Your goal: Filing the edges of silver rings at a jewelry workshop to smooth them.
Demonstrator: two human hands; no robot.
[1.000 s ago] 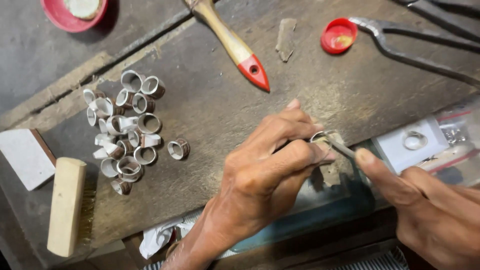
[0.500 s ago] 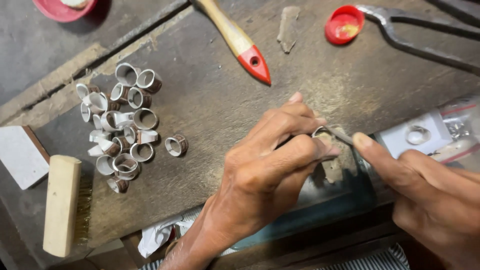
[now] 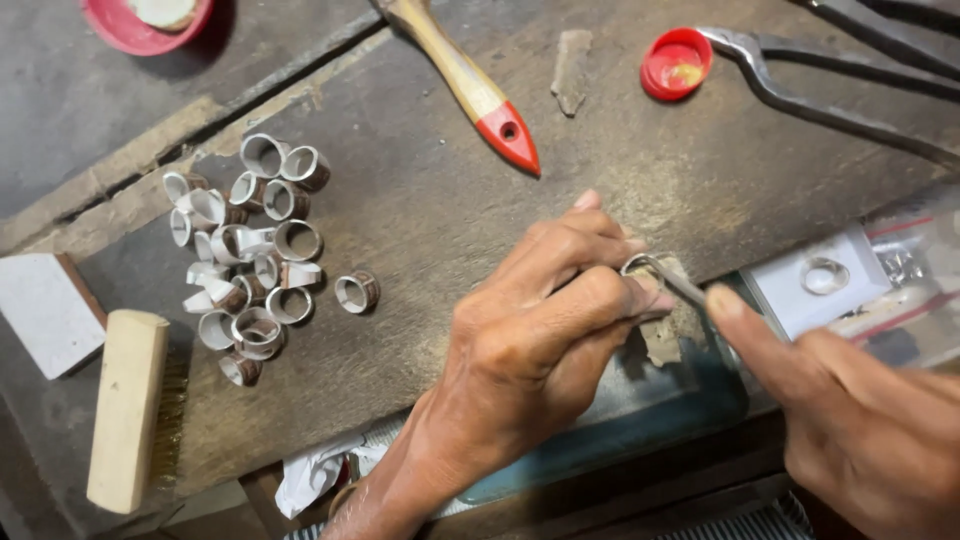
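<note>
My left hand (image 3: 540, 330) pinches a small silver ring (image 3: 638, 266) between thumb and fingers and presses it against a worn wooden peg (image 3: 662, 335) at the bench edge. My right hand (image 3: 850, 420) comes in from the lower right and grips a thin metal file (image 3: 682, 288), with its tip lying on the ring. A pile of several unfinished silver rings (image 3: 245, 255) lies on the bench to the left, with one ring (image 3: 357, 292) a little apart from it.
A wooden-handled brush (image 3: 125, 405) and a white block (image 3: 45, 310) lie at the left. A red-tipped wooden handle (image 3: 470, 85), a red cap (image 3: 676, 65), metal tongs (image 3: 830, 85) and a red dish (image 3: 145, 20) lie along the back. A ring on white card (image 3: 825, 275) sits at the right.
Both hands stay at the peg with the ring and file; the file tip has shifted slightly along the ring. The view has drifted a little.
</note>
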